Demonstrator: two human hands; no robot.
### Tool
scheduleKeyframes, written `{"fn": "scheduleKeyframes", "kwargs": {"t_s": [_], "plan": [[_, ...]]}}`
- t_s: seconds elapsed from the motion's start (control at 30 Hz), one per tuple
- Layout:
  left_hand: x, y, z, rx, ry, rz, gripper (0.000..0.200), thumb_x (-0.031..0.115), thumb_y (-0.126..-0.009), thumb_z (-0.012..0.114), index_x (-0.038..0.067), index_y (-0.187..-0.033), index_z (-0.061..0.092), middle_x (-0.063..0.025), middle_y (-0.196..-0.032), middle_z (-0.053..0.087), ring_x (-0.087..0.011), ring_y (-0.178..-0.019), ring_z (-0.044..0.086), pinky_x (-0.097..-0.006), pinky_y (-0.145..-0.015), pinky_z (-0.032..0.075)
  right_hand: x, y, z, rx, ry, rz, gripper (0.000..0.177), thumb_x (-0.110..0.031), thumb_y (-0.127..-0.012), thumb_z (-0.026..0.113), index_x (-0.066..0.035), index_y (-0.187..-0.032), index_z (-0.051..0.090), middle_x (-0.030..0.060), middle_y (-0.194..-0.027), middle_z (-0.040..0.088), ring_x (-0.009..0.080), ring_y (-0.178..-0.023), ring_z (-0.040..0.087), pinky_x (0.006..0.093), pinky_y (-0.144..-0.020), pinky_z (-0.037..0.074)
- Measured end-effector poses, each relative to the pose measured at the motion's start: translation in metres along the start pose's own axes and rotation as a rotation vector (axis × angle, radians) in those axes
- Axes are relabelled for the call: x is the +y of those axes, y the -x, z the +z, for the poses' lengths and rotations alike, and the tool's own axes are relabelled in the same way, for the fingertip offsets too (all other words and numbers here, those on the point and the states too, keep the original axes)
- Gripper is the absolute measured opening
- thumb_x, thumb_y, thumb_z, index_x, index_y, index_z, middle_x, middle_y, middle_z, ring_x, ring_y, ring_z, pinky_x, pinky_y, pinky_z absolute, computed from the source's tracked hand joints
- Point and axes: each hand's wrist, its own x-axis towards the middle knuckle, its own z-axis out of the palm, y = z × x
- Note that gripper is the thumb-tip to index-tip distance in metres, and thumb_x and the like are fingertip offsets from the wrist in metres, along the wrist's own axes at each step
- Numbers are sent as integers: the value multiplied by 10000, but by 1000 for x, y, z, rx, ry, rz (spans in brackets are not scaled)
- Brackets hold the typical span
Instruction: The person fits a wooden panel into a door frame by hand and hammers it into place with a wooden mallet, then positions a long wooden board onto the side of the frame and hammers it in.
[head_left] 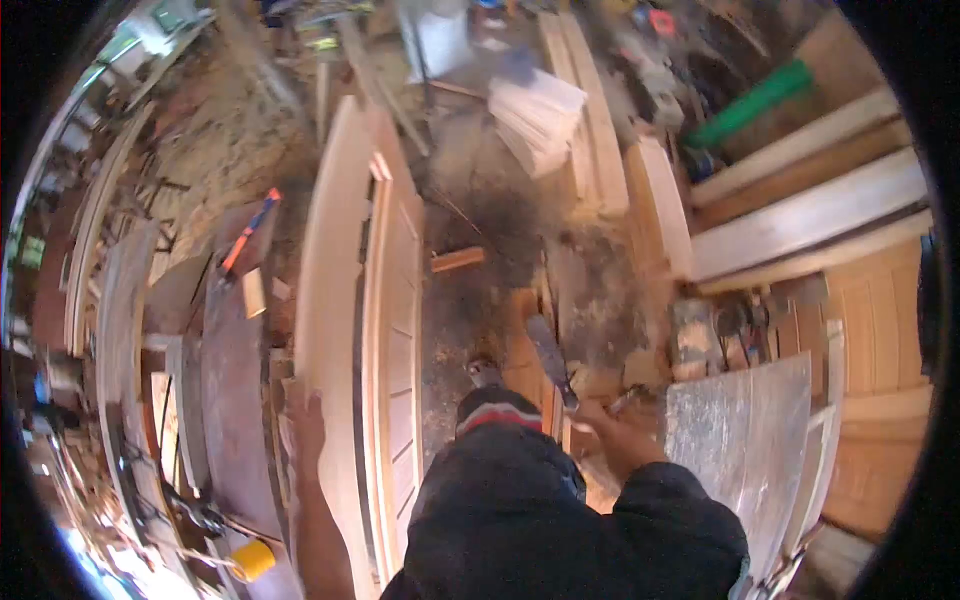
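My right hand (pixel 592 418), at the lower centre, is closed round the dark handle of a long flat-bladed tool (pixel 545 345) that points up and away from me. On the left, my left hand (pixel 305 415) lies along the edge of a long pale wooden board (pixel 330 280) standing on its side. Its fingers are blurred. Right beside that board is a panelled wooden door (pixel 402 300), also on edge. My foot (pixel 484 372) shows on the dark floor between the door and the tool.
An orange and blue saw (pixel 250 232) and a wood offcut (pixel 254 292) lie on a brown bench (pixel 235 370). Stacked boards (pixel 537 115) and long planks (pixel 590 130) are ahead. A worn grey panel (pixel 740 440) stands at right. Yellow tape (pixel 251 561) sits lower left.
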Motion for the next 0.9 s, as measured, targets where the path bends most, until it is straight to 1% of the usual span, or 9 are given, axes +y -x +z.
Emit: {"fn": "scheduleKeyframes", "kwargs": {"t_s": [0.13,0.27,0.43,0.47,0.5,0.6,0.77,0.8,0.9], "plan": [[2,-76,34,1,108,81,589,281,-1012,582,-51,-1465,404,-276,-1514,410,-408,-1397,408,-454,-1153,333,4,8,-55,220,-82,232,480,-501,-890,620,-47,-981,747,206,-968,735,425,-940,693,471,-823,536],[19,-83,32,-46,206,98,585,251,-1009,603,-81,-1448,402,-283,-1498,410,-437,-1388,385,-459,-1165,313,-8,30,-89,291,-513,488,449,-354,-854,706,-47,-1180,671,214,-1089,723,359,-1053,685,441,-895,532],[9,-77,30,19,242,6,581,168,-964,662,-100,-1415,413,-269,-1421,478,-348,-1325,462,-425,-1117,361,79,-14,16,390,-685,283,427,-306,-852,714,-26,-1170,666,193,-1139,701,354,-1094,649,425,-937,494],[8,-78,27,-8,270,1,581,161,-951,677,-99,-1404,424,-263,-1401,497,-329,-1310,476,-419,-1109,367,69,-10,15,363,-593,150,521,-365,-850,712,-23,-1235,633,207,-1170,674,370,-1113,625,436,-965,481],[1,-77,22,-56,223,22,575,157,-935,695,-98,-1386,446,-254,-1373,523,-311,-1293,488,-413,-1100,374,58,-14,20,403,-119,98,407,-235,-837,681,-38,-1193,656,180,-1131,705,317,-983,690,447,-805,550],[34,-79,17,-41,108,-127,551,190,-887,752,-71,-1319,531,-224,-1244,610,-300,-1182,557,-412,-1029,425,50,-53,41,361,-281,246,619,-479,-809,734,-22,-1219,652,221,-1284,625,371,-1170,603,445,-990,486],[12,-73,20,152,-12,-213,476,357,-955,701,-44,-1205,653,-134,-1001,682,-225,-913,622,-366,-831,509,33,-219,137,84,-203,356,638,-470,-799,750,-14,-1233,641,219,-1249,634,362,-1141,609,456,-985,486],[28,-72,24,237,106,-159,471,351,-969,685,-68,-1181,656,-148,-1103,686,-184,-1014,616,-341,-873,499,32,-251,161,32,-162,355,642,-468,-797,753,-13,-1236,639,219,-1242,636,360,-1136,611,458,-984,486],[69,-85,24,232,-258,-474,437,345,-967,671,-75,-1088,684,-123,-961,712,-169,-860,642,-332,-761,522,43,-330,235,-62,-71,344,655,-463,-791,762,-8,-1245,632,218,-1221,642,355,-1119,614,464,-981,485]]}}
